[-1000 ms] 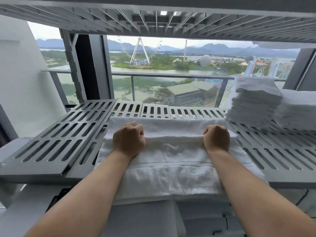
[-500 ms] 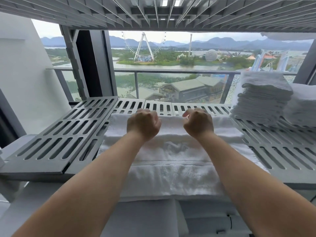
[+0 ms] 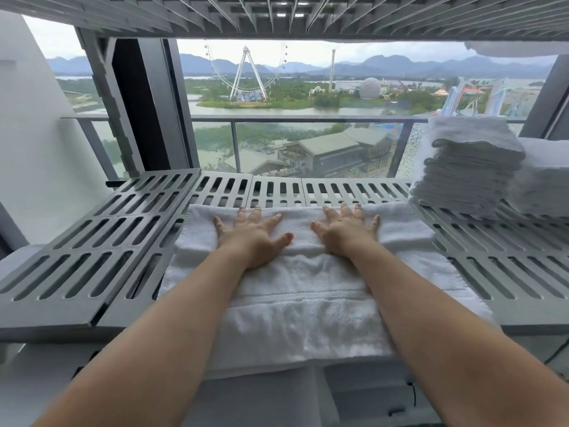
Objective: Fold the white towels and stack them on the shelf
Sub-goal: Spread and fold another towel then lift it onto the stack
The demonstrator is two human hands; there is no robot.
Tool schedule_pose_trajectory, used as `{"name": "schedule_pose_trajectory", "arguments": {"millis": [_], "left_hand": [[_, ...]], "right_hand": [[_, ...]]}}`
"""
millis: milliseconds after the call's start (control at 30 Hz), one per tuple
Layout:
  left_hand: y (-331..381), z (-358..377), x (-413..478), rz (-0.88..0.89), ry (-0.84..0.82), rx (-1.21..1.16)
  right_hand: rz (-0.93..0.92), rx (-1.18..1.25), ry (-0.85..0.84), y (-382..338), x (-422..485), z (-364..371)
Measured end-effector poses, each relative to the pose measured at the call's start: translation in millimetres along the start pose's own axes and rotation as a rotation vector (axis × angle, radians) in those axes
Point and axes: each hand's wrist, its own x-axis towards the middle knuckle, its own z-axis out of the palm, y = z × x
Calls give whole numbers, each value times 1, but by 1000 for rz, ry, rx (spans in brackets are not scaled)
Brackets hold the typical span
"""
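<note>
While the left hand (image 3: 252, 238) and right hand (image 3: 346, 234) press spread fingers (image 3: 258, 217) onto its folded far band, the white terry-cloth towel (image 3: 295, 303) lies on the grey slotted shelf (image 3: 92, 257). Likely soft, limp and light; grip both fold ends outboard of the fingers.

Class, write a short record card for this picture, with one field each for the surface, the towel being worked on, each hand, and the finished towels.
Surface: grey slatted shelf
Towel in work: white towel spread on the shelf, far part folded over, near edge reaching past the front
Left hand: flat, fingers spread, pressing the folded part
Right hand: flat, fingers spread, pressing the folded part alongside
Finished towels: stack of folded towels at the shelf's right, apart from both hands
</note>
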Motion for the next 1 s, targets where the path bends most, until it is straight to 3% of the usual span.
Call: {"name": "schedule_pose_trajectory", "arguments": {"millis": [200,300,567,733,900,1000], "left_hand": [[-28,-5,-20,-251,83,44],[-37,-13,-28,-163,44,-20],[-8,-16,-70,150,144,-113],[6,-11,-104,74,231,-31],[25,-7,-134,274,217,-127],[34,1,-152,197,393,-96]], "right_hand": [[188,25,29,13,-14,-10],[207,25,-2,15,-31,-11],[-43,58,145,8,-85,-11],[-248,135,265,5,-121,-17],[-374,156,361,17,-150,-16],[-445,132,552,31,-172,-8]]}}
